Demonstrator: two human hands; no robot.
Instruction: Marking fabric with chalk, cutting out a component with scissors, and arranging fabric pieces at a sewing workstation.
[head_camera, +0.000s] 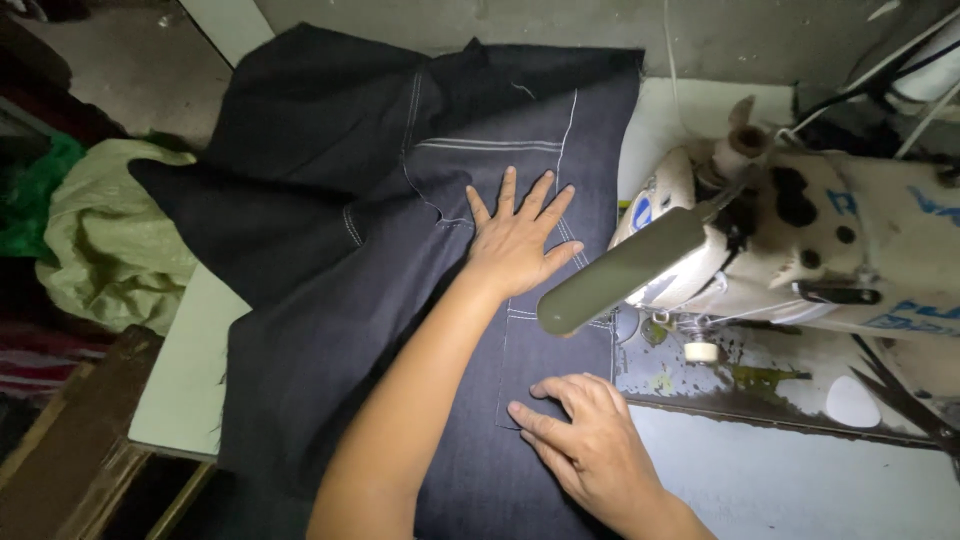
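Head camera, close, looking down at table (180, 380).

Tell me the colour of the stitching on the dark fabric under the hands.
White, on the dark denim fabric; the stitching shows best in the head view.

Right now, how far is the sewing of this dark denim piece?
Done: the denim already carries white stitch lines, and a patch outline shows. In hand: the left hand lies flat on it, while the right hand presses the patch edge beside the sewing machine. Left: the cloth by the right hand is not under the needle.
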